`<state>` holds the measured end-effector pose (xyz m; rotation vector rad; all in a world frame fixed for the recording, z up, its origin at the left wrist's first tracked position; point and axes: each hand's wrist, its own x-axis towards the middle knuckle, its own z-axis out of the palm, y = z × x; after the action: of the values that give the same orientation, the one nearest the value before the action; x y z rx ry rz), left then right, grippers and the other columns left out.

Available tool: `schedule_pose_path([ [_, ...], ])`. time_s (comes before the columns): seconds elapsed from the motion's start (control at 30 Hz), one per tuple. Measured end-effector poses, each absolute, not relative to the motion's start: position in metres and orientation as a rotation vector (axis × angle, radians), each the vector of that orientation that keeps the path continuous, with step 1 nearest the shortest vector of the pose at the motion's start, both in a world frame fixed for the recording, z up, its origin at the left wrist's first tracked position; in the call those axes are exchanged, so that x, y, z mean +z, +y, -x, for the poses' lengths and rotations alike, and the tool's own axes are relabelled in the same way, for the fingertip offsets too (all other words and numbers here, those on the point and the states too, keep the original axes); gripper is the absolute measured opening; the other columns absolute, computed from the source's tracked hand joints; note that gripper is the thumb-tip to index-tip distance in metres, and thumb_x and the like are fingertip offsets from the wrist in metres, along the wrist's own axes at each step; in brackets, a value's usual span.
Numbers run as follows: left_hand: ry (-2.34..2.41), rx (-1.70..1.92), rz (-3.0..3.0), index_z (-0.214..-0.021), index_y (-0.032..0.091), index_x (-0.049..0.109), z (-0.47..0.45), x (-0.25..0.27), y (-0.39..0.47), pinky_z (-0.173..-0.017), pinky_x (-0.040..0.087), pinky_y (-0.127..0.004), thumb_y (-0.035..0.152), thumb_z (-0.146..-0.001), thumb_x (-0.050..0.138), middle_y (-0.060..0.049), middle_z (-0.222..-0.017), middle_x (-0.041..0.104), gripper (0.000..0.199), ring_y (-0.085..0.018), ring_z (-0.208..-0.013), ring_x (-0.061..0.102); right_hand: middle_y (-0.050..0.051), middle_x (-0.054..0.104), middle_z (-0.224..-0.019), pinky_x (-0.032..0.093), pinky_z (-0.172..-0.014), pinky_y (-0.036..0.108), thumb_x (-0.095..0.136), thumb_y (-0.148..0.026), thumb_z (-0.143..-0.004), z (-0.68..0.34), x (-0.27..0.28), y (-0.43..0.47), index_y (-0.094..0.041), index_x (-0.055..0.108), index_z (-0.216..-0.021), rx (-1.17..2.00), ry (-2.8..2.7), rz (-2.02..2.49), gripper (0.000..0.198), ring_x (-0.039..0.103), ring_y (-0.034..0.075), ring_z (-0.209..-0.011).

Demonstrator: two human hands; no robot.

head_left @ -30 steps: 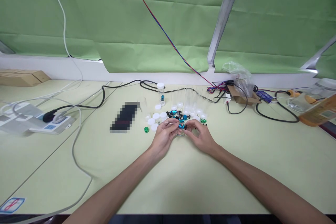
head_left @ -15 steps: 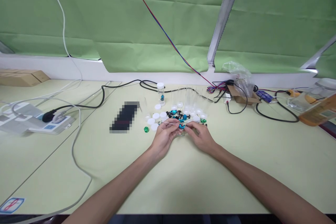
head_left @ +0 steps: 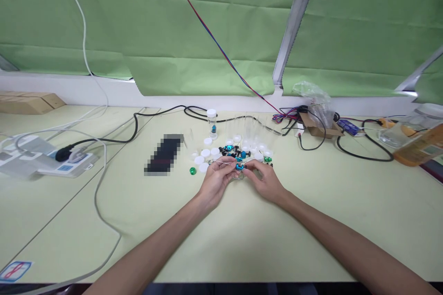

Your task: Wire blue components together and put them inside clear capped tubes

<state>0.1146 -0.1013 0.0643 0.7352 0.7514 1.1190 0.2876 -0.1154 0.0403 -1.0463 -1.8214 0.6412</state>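
Between my two hands is a small shiny blue metal part [head_left: 239,166]. The fingers of my left hand [head_left: 215,179] are closed at its left end, and a thin metal rod [head_left: 223,162] lies along them. On the other side, my right hand [head_left: 266,182] pinches the part's right end between thumb and fingers. Just beyond my hands lies a loose pile of blue and black metal parts [head_left: 238,153]. White round caps [head_left: 205,152] are scattered around it. A green metal piece [head_left: 193,171] rests left of my left hand.
A capped clear tube [head_left: 212,124] with a blue part inside stands behind the pile, beside several clear tubes [head_left: 249,126]. To the left are a pixelated dark rectangle [head_left: 164,154] and a power strip [head_left: 74,163]. An open cardboard box [head_left: 320,126] and an orange bottle [head_left: 420,147] are at right.
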Motion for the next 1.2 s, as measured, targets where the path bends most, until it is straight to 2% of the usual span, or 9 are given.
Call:
schedule_pose_path([
  [0.23, 0.748, 1.101, -0.743, -0.082, 0.013, 0.066, -0.1141, 0.0633, -0.1026, -0.067, 0.051, -0.023, 0.018, -0.066, 0.08, -0.002, -0.076, 0.066, 0.022, -0.011, -0.063, 0.063, 0.004, 0.067, -0.081, 0.047, -0.075, 0.03, 0.045, -0.031, -0.098, -0.288, 0.04, -0.1143, -0.019, 0.062, -0.085, 0.665, -1.852, 1.08, 0.025, 0.061, 0.017, -0.077],
  [0.33, 0.751, 1.115, -0.734, -0.083, 0.013, 0.067, -0.114, 0.0649, -0.1024, -0.067, 0.051, -0.023, 0.017, -0.067, 0.08, -0.002, -0.077, 0.066, 0.021, -0.011, -0.063, 0.063, 0.004, 0.067, -0.087, 0.049, -0.076, 0.032, 0.051, -0.034, -0.095, -0.2876, 0.0394, -0.1149, -0.02, 0.06, -0.098, 0.677, -1.808, 1.058, 0.017, 0.063, 0.018, -0.079],
  [0.43, 0.749, 1.14, -0.724, -0.083, 0.013, 0.068, -0.114, 0.0661, -0.1021, -0.065, 0.051, -0.022, 0.016, -0.066, 0.079, -0.003, -0.079, 0.067, 0.021, -0.01, -0.064, 0.063, 0.006, 0.067, -0.095, 0.051, -0.078, 0.033, 0.06, -0.034, -0.09, -0.2872, 0.0396, -0.1162, -0.021, 0.053, -0.111, 0.686, -1.763, 1.007, 0.026, 0.063, 0.019, -0.083],
  [0.63, 0.751, 1.131, -0.72, -0.083, 0.013, 0.068, -0.1139, 0.0654, -0.102, -0.067, 0.051, -0.023, 0.015, -0.066, 0.079, -0.003, -0.078, 0.067, 0.02, -0.011, -0.064, 0.063, 0.006, 0.066, -0.097, 0.052, -0.079, 0.034, 0.058, -0.032, -0.091, -0.2871, 0.0394, -0.1162, -0.021, 0.057, -0.103, 0.665, -1.78, 0.994, 0.015, 0.063, 0.019, -0.085],
  [0.77, 0.744, 1.121, -0.735, -0.083, 0.013, 0.068, -0.1143, 0.064, -0.1016, -0.067, 0.051, -0.023, 0.016, -0.068, 0.078, -0.002, -0.077, 0.066, 0.019, -0.01, -0.064, 0.063, 0.004, 0.066, -0.091, 0.049, -0.077, 0.031, 0.054, -0.031, -0.093, -0.2876, 0.0403, -0.1157, -0.021, 0.06, -0.097, 0.655, -1.81, 1.032, 0.012, 0.062, 0.018, -0.082],
  [1.0, 0.737, 1.1, -0.736, -0.083, 0.013, 0.067, -0.1143, 0.064, -0.1032, -0.068, 0.051, -0.023, 0.017, -0.067, 0.079, -0.002, -0.079, 0.066, 0.02, -0.01, -0.063, 0.063, 0.002, 0.062, -0.074, 0.045, -0.07, 0.029, 0.043, -0.033, -0.098, -0.2872, 0.044, -0.1152, -0.019, 0.06, -0.08, 0.59, -1.864, 1.056, 0.029, 0.057, 0.016, -0.071],
  [1.13, 0.739, 1.117, -0.72, -0.083, 0.013, 0.068, -0.1146, 0.0653, -0.103, -0.067, 0.051, -0.023, 0.016, -0.067, 0.079, -0.003, -0.079, 0.067, 0.02, -0.01, -0.063, 0.062, 0.004, 0.066, -0.087, 0.049, -0.074, 0.031, 0.052, -0.034, -0.094, -0.2869, 0.0429, -0.1158, -0.02, 0.062, -0.093, 0.612, -1.824, 1.049, 0.017, 0.061, 0.018, -0.077],
  [1.2, 0.742, 1.128, -0.714, -0.083, 0.013, 0.068, -0.1147, 0.0658, -0.1027, -0.066, 0.051, -0.023, 0.016, -0.066, 0.079, -0.003, -0.079, 0.067, 0.02, -0.01, -0.064, 0.062, 0.006, 0.067, -0.095, 0.051, -0.077, 0.032, 0.058, -0.035, -0.091, -0.2871, 0.0418, -0.1161, -0.021, 0.06, -0.103, 0.629, -1.798, 1.032, 0.018, 0.062, 0.019, -0.081],
])
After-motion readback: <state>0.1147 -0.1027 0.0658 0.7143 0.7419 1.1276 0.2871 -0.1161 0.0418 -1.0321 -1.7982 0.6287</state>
